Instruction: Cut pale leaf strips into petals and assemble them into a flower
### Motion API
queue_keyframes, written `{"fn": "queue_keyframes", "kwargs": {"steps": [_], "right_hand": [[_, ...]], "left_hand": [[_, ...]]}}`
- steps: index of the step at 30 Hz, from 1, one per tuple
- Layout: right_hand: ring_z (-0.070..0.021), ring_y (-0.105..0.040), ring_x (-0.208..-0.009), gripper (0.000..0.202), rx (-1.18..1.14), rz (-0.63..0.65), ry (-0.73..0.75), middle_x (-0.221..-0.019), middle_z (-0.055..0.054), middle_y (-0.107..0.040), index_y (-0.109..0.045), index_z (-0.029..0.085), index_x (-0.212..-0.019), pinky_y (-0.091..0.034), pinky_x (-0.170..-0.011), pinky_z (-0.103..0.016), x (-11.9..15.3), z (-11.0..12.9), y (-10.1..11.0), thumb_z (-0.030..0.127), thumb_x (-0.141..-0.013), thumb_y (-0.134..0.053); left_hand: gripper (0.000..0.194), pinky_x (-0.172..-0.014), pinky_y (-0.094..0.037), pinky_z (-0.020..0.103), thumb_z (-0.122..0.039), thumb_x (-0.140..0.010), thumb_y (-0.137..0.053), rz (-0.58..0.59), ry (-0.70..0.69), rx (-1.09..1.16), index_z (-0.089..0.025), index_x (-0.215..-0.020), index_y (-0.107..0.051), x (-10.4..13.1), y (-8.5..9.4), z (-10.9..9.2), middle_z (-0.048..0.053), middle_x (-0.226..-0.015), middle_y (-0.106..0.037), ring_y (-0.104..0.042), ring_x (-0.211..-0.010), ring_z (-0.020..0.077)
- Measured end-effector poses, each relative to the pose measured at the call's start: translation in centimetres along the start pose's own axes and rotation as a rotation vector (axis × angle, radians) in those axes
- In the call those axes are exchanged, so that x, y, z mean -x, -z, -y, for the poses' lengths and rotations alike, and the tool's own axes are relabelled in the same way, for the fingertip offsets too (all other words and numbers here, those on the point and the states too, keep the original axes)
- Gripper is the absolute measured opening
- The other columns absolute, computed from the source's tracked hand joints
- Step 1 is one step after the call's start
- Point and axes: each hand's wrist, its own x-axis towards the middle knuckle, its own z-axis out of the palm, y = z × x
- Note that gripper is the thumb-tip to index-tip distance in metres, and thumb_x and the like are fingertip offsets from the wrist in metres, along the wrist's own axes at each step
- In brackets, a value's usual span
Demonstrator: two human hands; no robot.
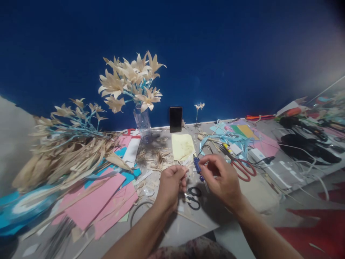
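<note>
My left hand (172,181) is closed in a pinch over the table, with a small pale piece (188,168) at the fingertips; its kind is too blurred to tell. My right hand (219,178) is curled, thumb and forefinger together, right beside a blue tool (197,165) that looks like a glue gun. Whether those fingers grip anything is hidden. Below and between the hands lie scissors with black handles (194,198). A yellow paper sheet (183,146) lies beyond them, among dry husk scraps (157,158).
Husk flowers on blue stems (132,75) stand in a clear vase (142,124); more flowers (78,115) lie left on dry husks (61,154). Pink paper (94,194) covers the left. A phone (176,119) leans on the wall. Red-handled scissors (244,169) and a white power strip (277,171) lie right.
</note>
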Motion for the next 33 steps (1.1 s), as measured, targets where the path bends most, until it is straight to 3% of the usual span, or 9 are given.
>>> {"fn": "queue_keyframes", "kwargs": {"steps": [6,10,13,16,20,23,26,28,33], "right_hand": [[-0.0108,-0.050,-0.054,0.006,-0.039,-0.113,-0.146,-0.071,0.002,-0.059,-0.061,0.019,-0.086,-0.040,-0.054,-0.024,1.4,-0.4,-0.8,0.014,-0.087,-0.057],[-0.0129,-0.051,-0.059,0.004,-0.143,-0.042,-0.265,-0.075,-0.001,-0.063,-0.063,0.019,-0.086,-0.041,-0.059,-0.026,2.9,-1.0,-2.2,0.018,-0.086,-0.059],[-0.0138,-0.055,-0.065,0.016,-0.487,0.052,-0.506,-0.085,-0.004,-0.067,-0.064,0.019,-0.096,-0.045,-0.061,-0.026,3.4,-1.2,-3.1,0.027,-0.083,-0.067],[-0.0138,-0.060,-0.073,0.034,-0.927,0.041,-0.707,-0.091,-0.005,-0.068,-0.063,0.019,-0.107,-0.048,-0.062,-0.024,3.4,-1.3,-4.0,0.037,-0.081,-0.073],[-0.0043,-0.041,-0.048,0.041,-1.275,-0.058,-0.929,-0.078,0.000,-0.062,-0.064,0.018,-0.106,-0.027,-0.040,-0.014,2.9,-1.3,-5.0,0.042,-0.076,-0.079],[-0.0030,-0.033,-0.046,0.036,-1.433,-0.006,-1.033,-0.072,0.001,-0.059,-0.066,0.015,-0.090,-0.019,-0.038,-0.013,2.5,-1.2,-5.6,0.042,-0.072,-0.082],[-0.0029,-0.028,-0.046,0.033,-1.384,-0.008,-1.014,-0.064,0.002,-0.057,-0.061,0.014,-0.073,-0.018,-0.038,-0.013,2.3,-1.0,-5.9,0.039,-0.070,-0.084],[-0.0034,-0.028,-0.044,0.033,-1.249,-0.083,-0.953,-0.057,0.005,-0.052,-0.059,0.015,-0.070,-0.020,-0.039,-0.015,2.5,-0.8,-5.8,0.039,-0.072,-0.082],[-0.0112,-0.051,-0.057,0.016,-0.696,-0.147,-0.603,-0.067,0.001,-0.060,-0.064,0.017,-0.077,-0.042,-0.053,-0.022,2.7,-0.2,-4.5,0.030,-0.084,-0.068]], "left_hand": [[0.022,-0.037,-0.035,0.017,-0.028,-0.071,-0.076,0.063,0.095,0.186,-0.013,-0.069,-0.060,-0.4,0.1,0.1,-0.004,-0.048,-0.051,-0.041,-0.037,0.0059],[0.018,-0.037,-0.033,0.016,-0.021,-0.074,-0.074,0.105,0.234,0.340,-0.012,-0.071,-0.059,-0.4,0.0,-0.2,-0.004,-0.054,-0.050,-0.039,-0.040,0.0047],[0.016,-0.037,-0.031,0.014,-0.020,-0.079,-0.071,0.143,0.303,0.412,-0.012,-0.074,-0.058,-0.5,0.0,-0.2,-0.004,-0.056,-0.049,-0.038,-0.040,0.0038],[0.016,-0.037,-0.031,0.014,-0.019,-0.080,-0.072,0.147,0.297,0.457,-0.012,-0.074,-0.058,-0.6,-0.1,-0.2,-0.004,-0.060,-0.051,-0.037,-0.040,0.0028],[0.015,-0.037,-0.032,0.013,-0.017,-0.080,-0.071,0.177,0.280,0.485,-0.009,-0.075,-0.061,-0.7,0.0,-0.2,-0.002,-0.065,-0.055,-0.038,-0.042,0.0012],[0.015,-0.037,-0.032,0.012,-0.016,-0.080,-0.072,0.194,0.252,0.476,-0.007,-0.074,-0.062,-0.8,0.0,-0.1,-0.001,-0.067,-0.056,-0.038,-0.042,0.0002],[0.018,-0.037,-0.033,0.013,-0.019,-0.077,-0.076,0.164,0.209,0.449,-0.008,-0.072,-0.062,-0.8,0.0,0.0,-0.002,-0.065,-0.055,-0.039,-0.042,0.0009],[0.020,-0.036,-0.033,0.013,-0.020,-0.074,-0.079,0.123,0.191,0.438,-0.009,-0.072,-0.061,-0.8,-0.1,0.0,-0.003,-0.064,-0.055,-0.039,-0.042,0.0014],[0.027,-0.035,-0.030,0.013,-0.021,-0.065,-0.084,0.072,0.169,0.393,-0.010,-0.074,-0.062,-0.7,-0.2,-0.1,-0.003,-0.064,-0.056,-0.037,-0.041,0.0010]]}}
